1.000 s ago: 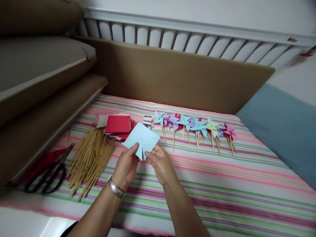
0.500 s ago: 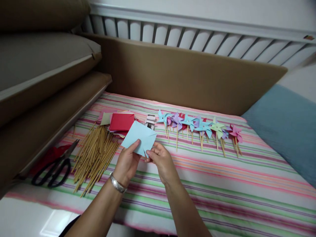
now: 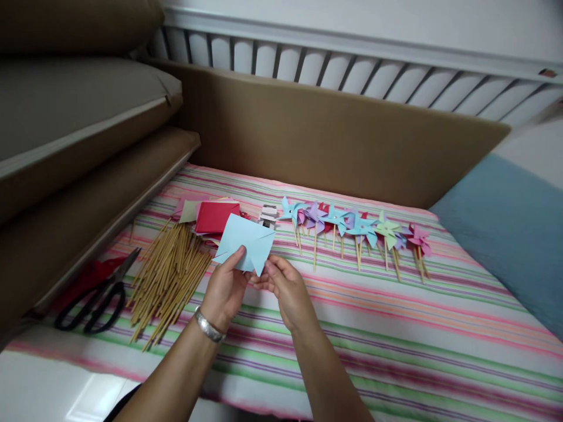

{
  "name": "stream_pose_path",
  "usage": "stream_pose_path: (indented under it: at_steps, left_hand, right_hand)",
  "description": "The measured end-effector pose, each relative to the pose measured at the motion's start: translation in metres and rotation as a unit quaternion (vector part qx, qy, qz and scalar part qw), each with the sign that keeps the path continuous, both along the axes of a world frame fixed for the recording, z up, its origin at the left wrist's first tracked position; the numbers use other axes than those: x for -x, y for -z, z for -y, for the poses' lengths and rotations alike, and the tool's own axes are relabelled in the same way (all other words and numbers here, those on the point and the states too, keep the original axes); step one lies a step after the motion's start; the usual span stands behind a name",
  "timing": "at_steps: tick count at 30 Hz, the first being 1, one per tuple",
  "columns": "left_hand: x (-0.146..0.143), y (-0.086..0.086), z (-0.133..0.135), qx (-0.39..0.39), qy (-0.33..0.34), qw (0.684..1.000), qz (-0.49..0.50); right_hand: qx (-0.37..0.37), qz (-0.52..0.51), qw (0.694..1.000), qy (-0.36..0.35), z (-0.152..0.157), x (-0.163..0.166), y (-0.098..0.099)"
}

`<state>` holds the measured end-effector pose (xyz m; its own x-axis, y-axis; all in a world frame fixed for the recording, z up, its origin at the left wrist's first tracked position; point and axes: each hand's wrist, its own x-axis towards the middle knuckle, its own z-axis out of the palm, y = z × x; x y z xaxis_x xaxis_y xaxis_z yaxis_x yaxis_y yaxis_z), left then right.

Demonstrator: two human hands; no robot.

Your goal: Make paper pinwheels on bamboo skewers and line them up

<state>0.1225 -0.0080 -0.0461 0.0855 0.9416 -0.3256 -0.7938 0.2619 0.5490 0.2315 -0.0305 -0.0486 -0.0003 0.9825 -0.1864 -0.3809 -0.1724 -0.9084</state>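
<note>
A light blue paper square (image 3: 247, 240), cut in from its corners, is held up over the striped cloth (image 3: 396, 334). My left hand (image 3: 225, 288), with a silver bracelet on the wrist, pinches its lower left edge. My right hand (image 3: 285, 288) pinches its lower corner from the right. Just behind the paper lies a stack of coloured paper squares (image 3: 213, 218) with a red one on top. A pile of thin wooden sticks (image 3: 169, 278) lies to the left of my hands.
A row of finished paper pinwheels (image 3: 356, 225) on sticks lies across the cloth's middle. Black scissors (image 3: 94, 296) rest at the far left by red paper. A small white object (image 3: 267, 215) sits beside the stack. Brown cushions line the left and back; a blue cushion (image 3: 505, 234) sits right.
The blue paper has turned a little and dropped closer to my hands. My fingers have shifted along its lower edge and come nearer together. The view has moved slightly to the left.
</note>
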Motion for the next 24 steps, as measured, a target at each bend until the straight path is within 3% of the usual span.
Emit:
stream_pose_path:
  at_steps: [9, 24]
  left_hand:
    - [-0.0068, -0.0017, 0.0052, -0.02, 0.037, 0.999, -0.001]
    - [-0.0086, 0.0027, 0.0047, -0.043, -0.019, 0.998, -0.034]
  right_hand:
    - [-0.015, 0.009, 0.998, 0.053, -0.0039, -0.0031, 0.0042]
    - [-0.007, 0.02, 0.999, 0.041, -0.0047, -0.0049, 0.0101]
